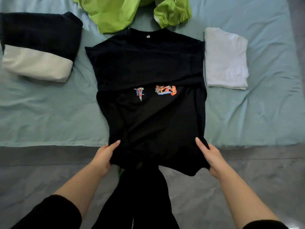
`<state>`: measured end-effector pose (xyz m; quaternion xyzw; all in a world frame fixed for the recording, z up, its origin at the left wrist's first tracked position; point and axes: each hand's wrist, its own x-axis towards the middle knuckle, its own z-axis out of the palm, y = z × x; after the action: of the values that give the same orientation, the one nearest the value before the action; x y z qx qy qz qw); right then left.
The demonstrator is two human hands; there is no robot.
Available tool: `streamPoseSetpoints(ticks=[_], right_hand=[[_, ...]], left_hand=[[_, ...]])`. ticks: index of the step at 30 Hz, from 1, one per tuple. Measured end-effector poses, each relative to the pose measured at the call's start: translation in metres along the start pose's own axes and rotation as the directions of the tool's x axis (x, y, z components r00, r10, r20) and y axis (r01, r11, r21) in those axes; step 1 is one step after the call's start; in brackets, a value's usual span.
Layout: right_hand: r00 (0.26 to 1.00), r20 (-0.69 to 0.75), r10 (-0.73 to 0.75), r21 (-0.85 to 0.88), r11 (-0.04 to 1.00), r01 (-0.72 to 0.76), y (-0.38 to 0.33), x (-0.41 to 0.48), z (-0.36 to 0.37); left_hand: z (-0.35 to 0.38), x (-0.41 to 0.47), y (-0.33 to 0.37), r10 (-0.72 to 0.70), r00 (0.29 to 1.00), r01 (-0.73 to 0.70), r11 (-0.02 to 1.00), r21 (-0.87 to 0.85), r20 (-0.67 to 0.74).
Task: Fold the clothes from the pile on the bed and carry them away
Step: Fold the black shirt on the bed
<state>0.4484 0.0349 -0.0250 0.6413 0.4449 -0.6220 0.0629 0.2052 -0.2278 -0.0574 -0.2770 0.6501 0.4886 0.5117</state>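
A black T-shirt (148,66) with a small colourful print lies in the middle of the bed (41,113), its sides and sleeves folded in and its collar at the far end. Its lower hem hangs past the bed's near edge. My left hand (104,156) grips the hem's left corner, thumb on top of the cloth. My right hand (212,156) grips the right corner in the same way. A lime green jacket (115,12) lies unfolded just beyond the collar.
A folded black and cream garment (38,47) sits on the bed at the left. A folded white shirt (226,58) sits close to the T-shirt's right side. Grey floor (41,179) runs along the bed's near edge, under my arms.
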Motion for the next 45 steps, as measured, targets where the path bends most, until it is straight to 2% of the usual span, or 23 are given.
streamPoseSetpoints(ticks=[2, 6, 9, 12, 14, 18, 21, 23, 28, 30, 34, 38, 41, 45], right_hand=[[0.998, 0.002, 0.057, 0.087, 0.995, -0.057, 0.012, -0.007, -0.02], [0.989, -0.022, 0.149, 0.169, 0.975, -0.143, 0.031, -0.016, -0.055], [0.993, -0.062, 0.101, 0.164, 0.982, -0.089, 0.036, -0.01, -0.068], [0.992, -0.118, 0.034, 0.228, 0.974, -0.007, 0.038, 0.006, -0.076], [0.996, -0.084, 0.032, 0.266, 0.964, -0.008, 0.041, 0.019, -0.082], [0.997, 0.02, 0.076, 0.213, 0.974, -0.078, 0.05, 0.039, -0.088], [0.995, 0.048, 0.084, 0.186, 0.978, -0.092, 0.058, 0.05, -0.081], [0.994, 0.069, 0.085, 0.173, 0.98, -0.096, 0.065, 0.056, -0.075], [0.985, 0.157, 0.067, 0.118, 0.989, -0.085, 0.072, 0.064, -0.064], [0.991, 0.126, 0.052, 0.086, 0.994, -0.063, 0.071, 0.065, -0.065], [0.998, 0.026, 0.058, -0.019, 0.998, -0.057, 0.063, 0.056, -0.08], [0.999, -0.01, 0.05, -0.098, 0.994, -0.051, 0.043, 0.036, -0.099], [0.999, 0.012, 0.043, -0.084, 0.996, -0.042, 0.027, 0.024, -0.107], [0.991, 0.081, 0.111, 0.121, 0.985, -0.12, 0.016, 0.018, -0.115]], left_hand=[[-0.003, -0.005, 0.0, 0.009, 1.0, -0.01, 0.997, -0.077, -0.008], [-0.003, -0.009, -0.004, 0.077, 0.99, -0.076, 0.997, 0.013, -0.115], [0.0, -0.004, -0.013, 0.104, 0.979, -0.093, 0.993, 0.07, -0.176], [0.005, 0.003, -0.024, 0.119, 0.972, -0.106, 0.992, 0.074, -0.2], [0.011, 0.006, -0.03, 0.151, 0.961, -0.136, 0.988, 0.076, -0.233], [0.023, 0.016, -0.036, 0.196, 0.92, -0.179, 0.98, 0.081, -0.34], [0.036, 0.021, -0.045, 0.23, 0.923, -0.153, 0.955, 0.252, -0.31], [0.05, 0.026, -0.053, 0.314, 0.902, -0.211, 0.919, 0.333, -0.296], [0.074, 0.042, -0.058, 0.387, 0.848, -0.209, 0.872, 0.442, -0.361], [0.07, 0.04, -0.055, 0.412, 0.831, -0.207, 0.853, 0.48, -0.374], [0.035, 0.014, -0.055, 0.419, 0.825, -0.102, 0.771, 0.629, -0.38], [-0.003, -0.022, -0.052, 0.379, 0.836, -0.104, 0.821, 0.562, -0.398], [-0.012, -0.041, -0.049, 0.46, 0.822, -0.237, 0.813, 0.532, -0.336], [-0.009, -0.058, -0.044, 0.526, 0.825, -0.359, 0.771, 0.526, -0.206]])
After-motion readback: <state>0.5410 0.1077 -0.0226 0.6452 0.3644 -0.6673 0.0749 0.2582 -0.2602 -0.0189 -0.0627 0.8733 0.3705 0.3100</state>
